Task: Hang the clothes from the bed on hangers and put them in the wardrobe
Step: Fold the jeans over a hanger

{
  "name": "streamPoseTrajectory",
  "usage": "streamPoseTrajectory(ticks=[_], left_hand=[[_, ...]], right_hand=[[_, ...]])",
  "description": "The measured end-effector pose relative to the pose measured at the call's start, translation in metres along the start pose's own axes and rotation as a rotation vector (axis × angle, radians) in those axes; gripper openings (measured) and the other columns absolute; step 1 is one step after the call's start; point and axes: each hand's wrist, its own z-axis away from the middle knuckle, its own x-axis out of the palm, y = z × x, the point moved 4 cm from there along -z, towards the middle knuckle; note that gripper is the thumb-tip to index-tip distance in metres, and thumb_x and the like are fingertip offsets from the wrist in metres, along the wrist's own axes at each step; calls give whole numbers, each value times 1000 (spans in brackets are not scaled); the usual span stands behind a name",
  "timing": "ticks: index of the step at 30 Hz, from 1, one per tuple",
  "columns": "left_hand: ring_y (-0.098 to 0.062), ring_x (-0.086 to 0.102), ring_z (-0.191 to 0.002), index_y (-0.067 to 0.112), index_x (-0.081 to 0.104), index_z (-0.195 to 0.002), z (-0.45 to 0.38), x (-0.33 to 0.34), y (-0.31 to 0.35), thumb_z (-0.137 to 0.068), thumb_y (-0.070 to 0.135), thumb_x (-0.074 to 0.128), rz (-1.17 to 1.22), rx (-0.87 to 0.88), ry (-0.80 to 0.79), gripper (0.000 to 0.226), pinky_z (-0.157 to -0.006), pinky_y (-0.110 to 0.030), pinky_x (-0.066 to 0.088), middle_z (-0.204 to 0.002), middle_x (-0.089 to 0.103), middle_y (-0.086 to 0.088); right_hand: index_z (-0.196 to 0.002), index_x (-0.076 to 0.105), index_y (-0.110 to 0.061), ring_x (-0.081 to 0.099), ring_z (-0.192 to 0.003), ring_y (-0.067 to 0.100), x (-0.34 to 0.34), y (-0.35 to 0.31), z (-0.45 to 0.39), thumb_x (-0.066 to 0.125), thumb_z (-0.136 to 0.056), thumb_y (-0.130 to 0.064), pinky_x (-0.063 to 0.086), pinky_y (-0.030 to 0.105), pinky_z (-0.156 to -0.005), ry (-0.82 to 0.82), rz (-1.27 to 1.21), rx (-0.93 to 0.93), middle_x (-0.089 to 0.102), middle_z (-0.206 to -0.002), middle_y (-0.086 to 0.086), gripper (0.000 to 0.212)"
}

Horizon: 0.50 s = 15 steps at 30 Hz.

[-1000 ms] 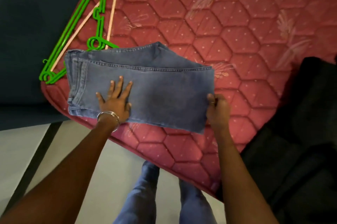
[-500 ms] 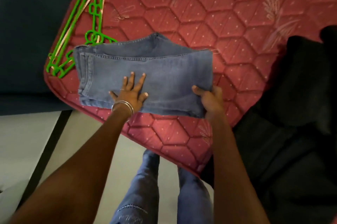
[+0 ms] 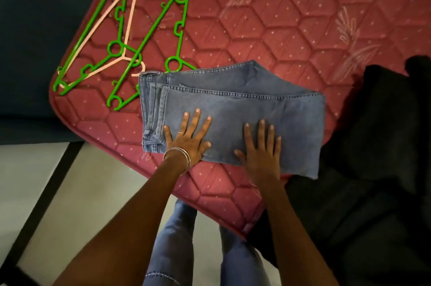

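I see the folded jeans (image 3: pixel 233 113) lying on the near corner of the red mattress (image 3: pixel 279 29), long axis running left to right, waistband at the left end. My left hand (image 3: pixel 186 137) lies flat with fingers spread on the denim close to the waistband; my right hand (image 3: pixel 261 150) presses flat, fingers straight, on the near middle. Neither grips anything. The hangers sit to the far left: one green hanger (image 3: pixel 149 52) touches the waistband edge, partly tucked under it, while another green hanger (image 3: pixel 93 36) and a pink hanger (image 3: pixel 102 17) lie stacked further left. I judge the left hand is nearer the hangers, so it should reach far-left while the right pins the jeans
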Motion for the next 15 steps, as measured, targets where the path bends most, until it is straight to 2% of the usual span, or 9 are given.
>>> streamPoseTrajectory(ticks=[2,5,7,9,10,11,13,14,15], left_hand=[[-19,-25,-142,46,-19,-142,-4,-4,0,-95,56,27,7,22,-39,67,-104,-73,0,-150,-33,15],[-18,-20,-143,47,-16,-143,-10,-8,-4,-91,59,38,8,48,-69,76,-104,-72,3,-152,-29,16],[-16,-12,-144,44,-6,-146,-11,-7,-11,-87,56,50,31,87,-148,82,-106,-68,9,-155,-21,14],[-17,9,-145,29,20,-149,-16,-17,-14,-89,39,60,320,139,-191,73,-115,-48,18,-159,8,4],[-16,28,-139,18,38,-143,-18,-33,-19,-90,28,62,526,129,-158,59,-113,-32,25,-152,31,-3],[-12,49,-123,11,54,-131,-18,-46,-24,-91,19,62,728,81,-115,42,-103,-21,35,-134,53,-8],[-1,64,-74,8,68,-101,-17,-76,-58,-92,3,56,1112,-104,44,16,-69,-22,52,-90,69,-9],[-2,62,-59,10,67,-88,-16,-84,-76,-90,-3,53,1228,-204,144,20,-59,-26,52,-73,67,-5],[-8,62,-56,11,67,-81,-17,-93,-101,-87,-3,51,1227,-284,265,22,-60,-31,52,-63,66,-2]], right_hand=[[-152,21,-21,16,-143,43,16,-4,-4,30,-91,-60,21,62,-112,-160,32,10,14,-158,19,72],[-150,-14,-27,-14,-145,39,14,-8,-21,33,-94,-59,-1,66,-112,-373,86,83,-21,-157,14,80],[-150,-17,-24,-13,-144,41,7,-17,-24,32,-95,-58,-7,71,-105,-544,237,136,-22,-156,16,80],[-153,6,-17,6,-145,42,-6,-25,-27,31,-97,-55,-6,76,-102,-620,316,204,4,-159,18,72],[-149,24,-15,21,-143,37,-18,-31,-34,33,-97,-51,-1,76,-103,-614,305,230,25,-155,15,64],[-140,41,-16,35,-137,33,-29,-33,-36,37,-97,-46,6,72,-107,-588,239,271,42,-146,12,53],[-120,57,-14,51,-123,32,-55,-50,-49,45,-94,-29,27,58,-109,-383,11,316,57,-129,12,32],[-111,60,-12,55,-117,34,-68,-59,-56,47,-93,-24,38,53,-103,-266,-84,292,61,-121,15,25],[-104,62,-10,58,-110,37,-80,-73,-66,48,-93,-22,45,49,-95,-164,-156,236,64,-114,19,21]])
